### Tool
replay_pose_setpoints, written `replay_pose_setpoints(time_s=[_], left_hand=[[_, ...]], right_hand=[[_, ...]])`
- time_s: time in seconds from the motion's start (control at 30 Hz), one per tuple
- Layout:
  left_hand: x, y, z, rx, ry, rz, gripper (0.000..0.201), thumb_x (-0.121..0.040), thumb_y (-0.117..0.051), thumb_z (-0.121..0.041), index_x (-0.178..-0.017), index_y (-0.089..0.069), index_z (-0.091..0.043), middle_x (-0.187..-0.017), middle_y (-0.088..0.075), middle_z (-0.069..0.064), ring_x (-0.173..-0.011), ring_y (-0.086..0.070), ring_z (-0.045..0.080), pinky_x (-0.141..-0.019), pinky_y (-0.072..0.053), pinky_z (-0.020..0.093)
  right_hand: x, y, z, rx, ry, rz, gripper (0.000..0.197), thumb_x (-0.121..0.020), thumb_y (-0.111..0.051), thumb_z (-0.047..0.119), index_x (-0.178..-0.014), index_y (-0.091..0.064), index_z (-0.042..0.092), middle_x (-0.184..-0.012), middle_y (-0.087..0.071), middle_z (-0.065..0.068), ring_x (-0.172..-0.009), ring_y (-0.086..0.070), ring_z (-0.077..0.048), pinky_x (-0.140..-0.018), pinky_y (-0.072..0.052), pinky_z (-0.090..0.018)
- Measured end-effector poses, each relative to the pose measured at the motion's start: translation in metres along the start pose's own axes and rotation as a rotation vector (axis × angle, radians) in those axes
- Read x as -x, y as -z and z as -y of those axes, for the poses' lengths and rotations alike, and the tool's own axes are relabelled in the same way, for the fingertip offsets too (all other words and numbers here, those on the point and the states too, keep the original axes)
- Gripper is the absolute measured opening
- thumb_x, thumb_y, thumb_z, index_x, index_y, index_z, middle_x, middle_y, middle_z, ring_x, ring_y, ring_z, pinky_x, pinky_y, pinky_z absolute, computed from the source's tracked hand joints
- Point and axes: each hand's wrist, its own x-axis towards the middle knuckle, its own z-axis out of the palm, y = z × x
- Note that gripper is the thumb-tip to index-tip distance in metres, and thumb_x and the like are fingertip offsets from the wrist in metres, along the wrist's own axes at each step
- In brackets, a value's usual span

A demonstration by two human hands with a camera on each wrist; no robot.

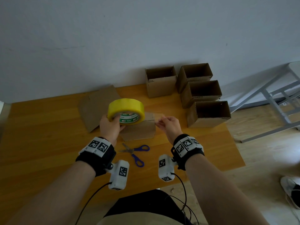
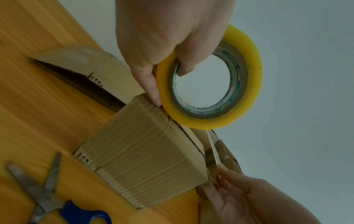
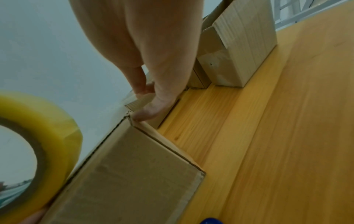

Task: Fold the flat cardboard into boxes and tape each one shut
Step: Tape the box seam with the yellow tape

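A folded cardboard box stands on the wooden table. My left hand grips a yellow roll of tape at the box's left top edge, with one finger inside the core. A clear strip of tape runs from the roll across the box top. My right hand pinches its free end at the box's right edge.
Blue-handled scissors lie open near me. Flat cardboard lies behind the roll. Several open boxes stand at the back right. A metal frame stands off the table's right edge.
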Motion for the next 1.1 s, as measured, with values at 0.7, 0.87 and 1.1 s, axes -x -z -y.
replay_pose_setpoints(time_s=[0.7, 0.87, 1.1], left_hand=[[-0.003, 0.001, -0.002, -0.064, -0.006, 0.050, 0.015, -0.093, -0.054, -0.011, -0.107, -0.050, -0.011, -0.100, -0.057, 0.004, -0.092, -0.056, 0.017, -0.075, -0.053, 0.029], [-0.004, 0.002, 0.000, -0.063, -0.028, 0.068, 0.014, -0.093, -0.053, -0.009, -0.107, -0.050, -0.011, -0.091, -0.055, -0.005, -0.085, -0.055, 0.011, -0.067, -0.051, 0.023], [-0.005, 0.004, -0.001, -0.077, -0.007, 0.099, 0.018, -0.093, -0.055, -0.009, -0.110, -0.050, -0.010, -0.104, -0.056, 0.005, -0.096, -0.056, 0.018, -0.077, -0.052, 0.028]], right_hand=[[-0.006, -0.019, -0.011, 0.517, -0.035, -0.039, 0.035, -0.098, -0.048, 0.031, -0.081, -0.055, 0.001, -0.080, -0.055, -0.014, -0.075, -0.054, -0.027, -0.083, -0.052, -0.056], [-0.010, -0.026, -0.011, 0.538, -0.089, -0.034, 0.027, -0.099, -0.043, 0.029, -0.095, -0.051, 0.003, -0.092, -0.058, -0.014, -0.085, -0.057, -0.028, -0.086, -0.051, -0.054], [-0.003, -0.018, -0.021, 0.605, -0.122, -0.041, 0.032, -0.096, -0.039, 0.000, -0.127, -0.037, 0.004, -0.121, -0.053, -0.013, -0.100, -0.052, -0.025, -0.085, -0.047, -0.035]])
